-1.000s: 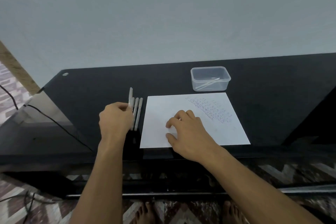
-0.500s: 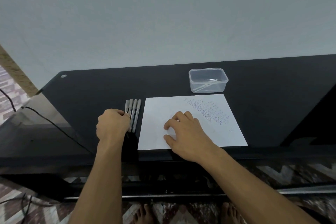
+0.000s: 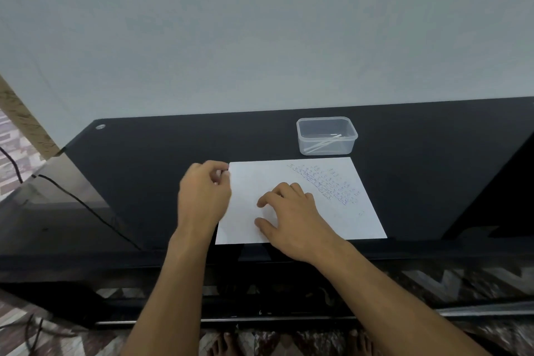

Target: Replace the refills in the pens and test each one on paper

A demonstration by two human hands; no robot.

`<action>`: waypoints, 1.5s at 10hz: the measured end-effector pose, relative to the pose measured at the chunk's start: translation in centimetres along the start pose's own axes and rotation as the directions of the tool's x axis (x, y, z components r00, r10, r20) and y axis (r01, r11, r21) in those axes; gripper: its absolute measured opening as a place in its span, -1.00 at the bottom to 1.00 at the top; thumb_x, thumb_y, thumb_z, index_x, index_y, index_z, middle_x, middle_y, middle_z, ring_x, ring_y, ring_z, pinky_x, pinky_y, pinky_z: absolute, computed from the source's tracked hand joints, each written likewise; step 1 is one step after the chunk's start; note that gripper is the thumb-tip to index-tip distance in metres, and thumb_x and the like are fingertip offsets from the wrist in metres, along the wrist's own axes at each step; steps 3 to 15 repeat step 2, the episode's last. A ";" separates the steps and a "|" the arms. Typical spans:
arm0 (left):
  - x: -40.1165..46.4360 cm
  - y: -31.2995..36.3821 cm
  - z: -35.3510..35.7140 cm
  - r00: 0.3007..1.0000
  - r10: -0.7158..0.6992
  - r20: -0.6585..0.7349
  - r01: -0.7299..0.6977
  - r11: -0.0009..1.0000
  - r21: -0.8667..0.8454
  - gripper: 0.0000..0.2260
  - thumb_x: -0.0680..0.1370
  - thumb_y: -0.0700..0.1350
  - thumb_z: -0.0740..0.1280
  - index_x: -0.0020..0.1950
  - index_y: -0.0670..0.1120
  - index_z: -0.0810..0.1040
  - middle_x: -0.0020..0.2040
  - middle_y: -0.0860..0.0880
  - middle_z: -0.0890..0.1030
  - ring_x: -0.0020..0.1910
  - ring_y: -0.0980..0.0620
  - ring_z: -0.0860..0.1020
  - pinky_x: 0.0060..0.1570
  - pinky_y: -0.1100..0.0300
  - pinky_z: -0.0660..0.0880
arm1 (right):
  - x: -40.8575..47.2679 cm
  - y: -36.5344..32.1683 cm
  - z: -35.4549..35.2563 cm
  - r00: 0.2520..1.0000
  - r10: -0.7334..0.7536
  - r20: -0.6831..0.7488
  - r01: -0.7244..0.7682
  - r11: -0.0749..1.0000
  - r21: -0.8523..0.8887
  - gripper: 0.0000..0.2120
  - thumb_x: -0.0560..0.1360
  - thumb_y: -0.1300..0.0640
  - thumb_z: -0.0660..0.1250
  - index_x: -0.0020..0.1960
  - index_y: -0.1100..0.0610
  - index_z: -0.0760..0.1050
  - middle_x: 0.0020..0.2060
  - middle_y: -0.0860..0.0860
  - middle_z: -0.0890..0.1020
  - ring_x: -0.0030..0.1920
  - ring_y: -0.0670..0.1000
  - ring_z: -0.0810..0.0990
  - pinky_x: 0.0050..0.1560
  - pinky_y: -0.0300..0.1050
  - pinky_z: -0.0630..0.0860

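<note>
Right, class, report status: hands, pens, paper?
Left hand curled over the pens, hiding them. Right hand spread flat on white paper sheet. Nothing in the way.

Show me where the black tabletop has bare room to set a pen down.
Free: the wide strip of black tabletop left of the left hand, the band behind the paper left of the clear container, and the stretch right of the paper. Crowded: the paper's left edge under the left hand, and its middle under the right hand.

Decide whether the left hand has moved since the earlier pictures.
Yes. The left hand has shifted right and away, now meeting the paper's left edge near its far corner.
</note>
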State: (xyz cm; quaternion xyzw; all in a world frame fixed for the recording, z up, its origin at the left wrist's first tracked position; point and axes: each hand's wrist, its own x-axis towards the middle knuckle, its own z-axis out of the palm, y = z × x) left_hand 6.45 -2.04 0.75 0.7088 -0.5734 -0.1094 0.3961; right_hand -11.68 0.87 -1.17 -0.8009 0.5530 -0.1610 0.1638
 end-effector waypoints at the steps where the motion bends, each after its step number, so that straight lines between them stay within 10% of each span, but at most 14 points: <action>1: -1.6 2.2 0.7 0.983 0.107 0.149 -0.073 0.974 -0.215 -0.85 0.59 -0.07 0.38 0.12 0.11 0.66 -0.11 0.13 0.62 -0.14 0.18 0.59 -0.14 0.36 0.50 | 0.2 -0.2 -0.8 0.997 0.029 -0.075 -0.025 0.999 0.046 -0.67 0.67 -0.14 0.29 0.39 -0.08 0.51 0.37 -0.10 0.46 0.42 -0.03 0.33 0.47 0.01 0.21; 2: -4.3 4.1 1.2 0.948 0.195 0.250 -0.076 0.906 -0.417 -0.81 0.60 -0.12 0.35 0.09 0.15 0.68 -0.08 0.14 0.69 -0.07 0.15 0.63 -0.04 0.28 0.56 | -1.1 -0.4 -1.4 0.986 0.043 -0.160 -0.025 0.993 0.114 -0.71 0.67 -0.08 0.30 0.38 -0.09 0.53 0.31 -0.14 0.53 0.35 -0.07 0.39 0.46 -0.05 0.26; 15: -4.3 4.1 1.2 0.948 0.195 0.250 -0.076 0.906 -0.417 -0.81 0.60 -0.12 0.35 0.09 0.15 0.68 -0.08 0.14 0.69 -0.07 0.15 0.63 -0.04 0.28 0.56 | -1.1 -0.4 -1.4 0.986 0.043 -0.160 -0.025 0.993 0.114 -0.71 0.67 -0.08 0.30 0.38 -0.09 0.53 0.31 -0.14 0.53 0.35 -0.07 0.39 0.46 -0.05 0.26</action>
